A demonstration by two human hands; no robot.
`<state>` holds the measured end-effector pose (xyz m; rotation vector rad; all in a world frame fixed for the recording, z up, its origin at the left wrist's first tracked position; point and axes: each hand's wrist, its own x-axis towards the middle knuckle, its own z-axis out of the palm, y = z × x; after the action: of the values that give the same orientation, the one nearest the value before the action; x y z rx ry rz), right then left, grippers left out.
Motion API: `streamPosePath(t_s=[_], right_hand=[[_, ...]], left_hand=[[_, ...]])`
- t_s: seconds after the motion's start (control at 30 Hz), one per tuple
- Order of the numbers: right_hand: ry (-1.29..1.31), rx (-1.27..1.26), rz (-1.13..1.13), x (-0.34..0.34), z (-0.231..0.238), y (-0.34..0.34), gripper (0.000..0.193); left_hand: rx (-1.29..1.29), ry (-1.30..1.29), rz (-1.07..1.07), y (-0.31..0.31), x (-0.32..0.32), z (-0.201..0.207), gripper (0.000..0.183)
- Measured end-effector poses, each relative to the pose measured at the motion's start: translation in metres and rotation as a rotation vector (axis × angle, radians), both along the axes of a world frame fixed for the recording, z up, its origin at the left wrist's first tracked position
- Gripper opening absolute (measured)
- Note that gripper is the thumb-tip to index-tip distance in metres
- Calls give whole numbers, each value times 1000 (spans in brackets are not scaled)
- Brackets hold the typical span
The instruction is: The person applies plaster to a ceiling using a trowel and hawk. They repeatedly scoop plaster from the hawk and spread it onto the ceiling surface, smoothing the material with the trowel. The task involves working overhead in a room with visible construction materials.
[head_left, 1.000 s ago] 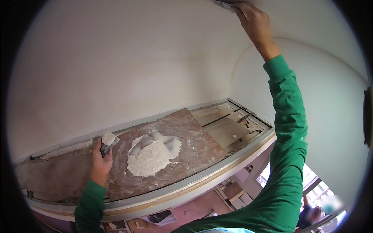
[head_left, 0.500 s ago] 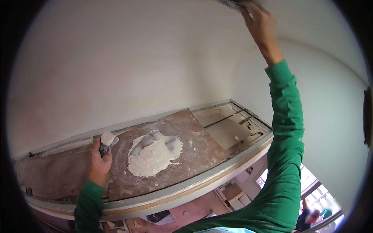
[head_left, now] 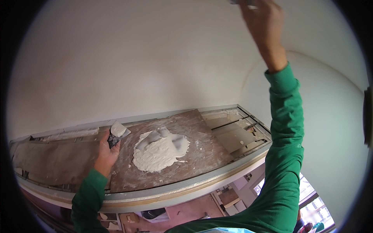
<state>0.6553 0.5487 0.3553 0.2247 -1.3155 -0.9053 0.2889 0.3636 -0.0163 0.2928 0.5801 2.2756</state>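
Two hands show in the head view: the left hand (head_left: 107, 154) is closed around a scraper (head_left: 113, 141) bearing a white lump (head_left: 117, 128), by the left edge of a brown board (head_left: 217, 153); the right hand (head_left: 266, 23), raised, grips a grey blade (head_left: 234, 2), mostly cut off above. White paste (head_left: 159, 153) is heaped mid-board, apparently plenty unused; the pale wall (head_left: 116, 70) looks largely smooth, though whether any part is finished I cannot tell
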Motion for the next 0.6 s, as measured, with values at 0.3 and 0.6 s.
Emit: streamPosePath(t_s=[0.3,0.6], right_hand=[[27,20,-91,-48,1,-16,11],[-262,-277,-567,-122,-4,74,5]], left_hand=[[-4,-32,33,0,18,7,20],[-56,13,6,5,21,-2,22]])
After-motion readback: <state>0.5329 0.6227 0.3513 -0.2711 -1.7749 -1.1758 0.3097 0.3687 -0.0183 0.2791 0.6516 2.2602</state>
